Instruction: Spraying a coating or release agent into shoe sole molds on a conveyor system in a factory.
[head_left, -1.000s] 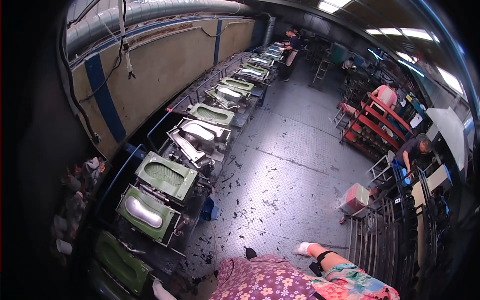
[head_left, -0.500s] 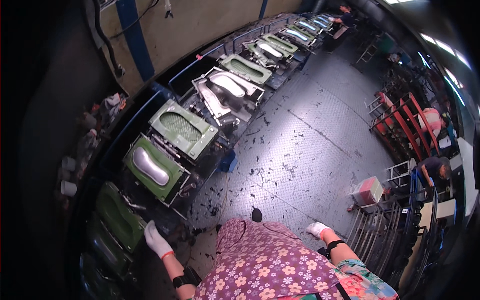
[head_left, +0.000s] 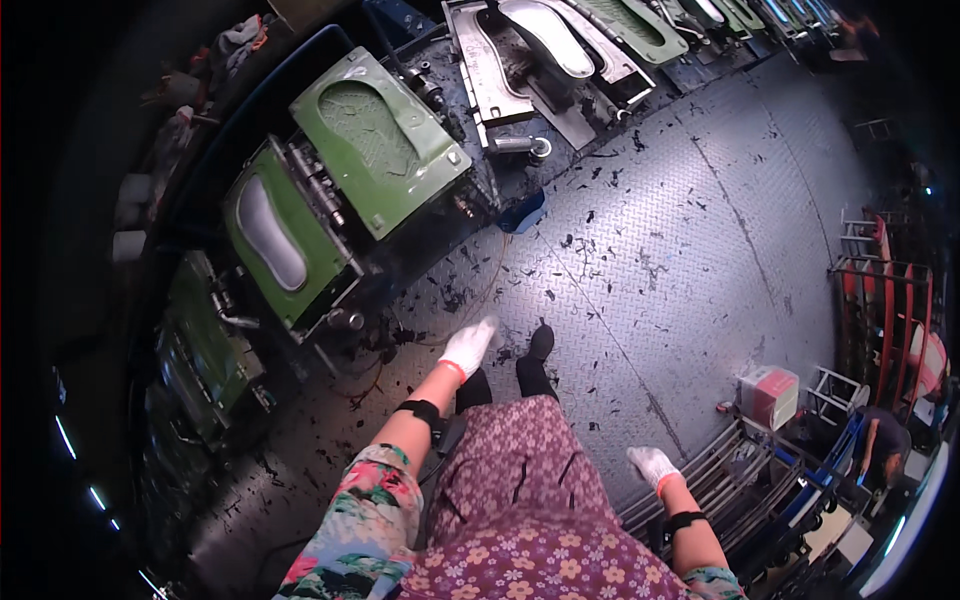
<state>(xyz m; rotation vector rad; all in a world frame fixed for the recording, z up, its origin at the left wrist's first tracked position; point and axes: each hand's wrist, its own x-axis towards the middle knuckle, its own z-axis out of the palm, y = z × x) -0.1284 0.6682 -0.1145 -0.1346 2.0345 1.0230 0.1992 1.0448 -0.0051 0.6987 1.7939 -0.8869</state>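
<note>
My left hand (head_left: 470, 346), in a white glove with an orange cuff, hangs over the floor in front of my body. Its fingertips are slightly blurred but look stretched out, and nothing shows in them. To my right, my right hand (head_left: 653, 466), gloved the same way, is held low beside a metal rack, its fingers loosely apart and holding nothing. The closest mould stands opened at the left: a green half with a sole-shaped hollow (head_left: 370, 140) and a green half with a shiny silver sole form (head_left: 270, 232). Neither hand touches it.
Another opened mould, bare metal (head_left: 490, 70), lies farther along the bench. Dark scraps litter the steel-plate floor (head_left: 660, 240). A metal-tube rack (head_left: 710, 470), a red-and-white box (head_left: 768, 397) and red frames (head_left: 890, 310) stand at the right. A person (head_left: 882, 445) bends there.
My view has turned and moved closer to the moulds. My left hand has left the dark green mould at the far left and swung inward before my body. My right hand stays low and free.
</note>
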